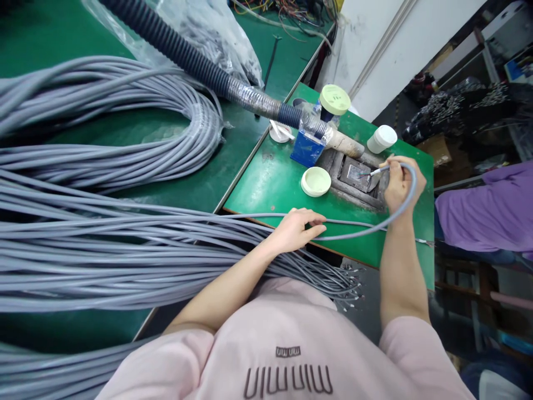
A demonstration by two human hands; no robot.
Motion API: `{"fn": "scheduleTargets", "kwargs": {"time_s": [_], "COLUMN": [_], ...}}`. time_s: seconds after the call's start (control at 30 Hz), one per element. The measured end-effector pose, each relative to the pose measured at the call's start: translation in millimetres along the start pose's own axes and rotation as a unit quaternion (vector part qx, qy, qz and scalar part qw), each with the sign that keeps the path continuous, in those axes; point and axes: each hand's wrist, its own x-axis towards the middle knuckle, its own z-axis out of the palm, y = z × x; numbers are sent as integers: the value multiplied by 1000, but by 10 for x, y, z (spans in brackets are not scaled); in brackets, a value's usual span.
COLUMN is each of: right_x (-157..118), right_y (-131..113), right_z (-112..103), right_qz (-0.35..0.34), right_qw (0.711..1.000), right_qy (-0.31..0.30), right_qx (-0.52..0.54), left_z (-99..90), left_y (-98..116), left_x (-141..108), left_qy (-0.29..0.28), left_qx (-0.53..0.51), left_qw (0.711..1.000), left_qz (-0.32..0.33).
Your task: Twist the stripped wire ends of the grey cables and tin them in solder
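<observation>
It looks like a cable workshop: long bundles of grey cable (166, 266) lie across a green counter (37, 33), coloured wires (291, 11) tangle at the far end, a ribbed black hose (183, 57) reaches toward a grimy, stained block (353, 172), and a person in purple (487, 211) is nearby.

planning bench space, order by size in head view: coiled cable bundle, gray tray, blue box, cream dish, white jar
1. Coiled cable bundle
2. Gray tray
3. Blue box
4. Cream dish and white jar: too alike to rank
</observation>
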Motion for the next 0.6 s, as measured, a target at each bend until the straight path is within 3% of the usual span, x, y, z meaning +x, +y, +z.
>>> {"fn": "scheduleTargets", "kwargs": {"time_s": [0.07, 0.17, 0.27, 0.33, 0.5, 0.6], "right_x": [-200, -587, -1001, -1249, -1662, -1777], "right_y": [-337, -747, -930, -956, -956, -984], "right_z": [-172, -360, -463, -506, -597, -637], "right_qz": [-31, -117, -201, -223, -196, -119], "right_qw": [999, 988, 968, 958, 951, 962], "right_qy": [-2, -48, -113, -149, -194, -177], "right_qx": [25, 85, 100, 102, 139, 171], "left_z": [38, 145, 276, 347, 444, 489], "left_y": [17, 65, 122, 164, 291, 349], "left_x": [-12, -33, -57, -81, -173, -216], "left_qy": [12, 17, -5, -3, 23, 24], "left_qx": [-46, -213, -392, -447, -429, -411], "left_qw": [999, 976, 918, 892, 897, 905], "left_qz": [-8, -38, -57, -65, -106, -106]}}
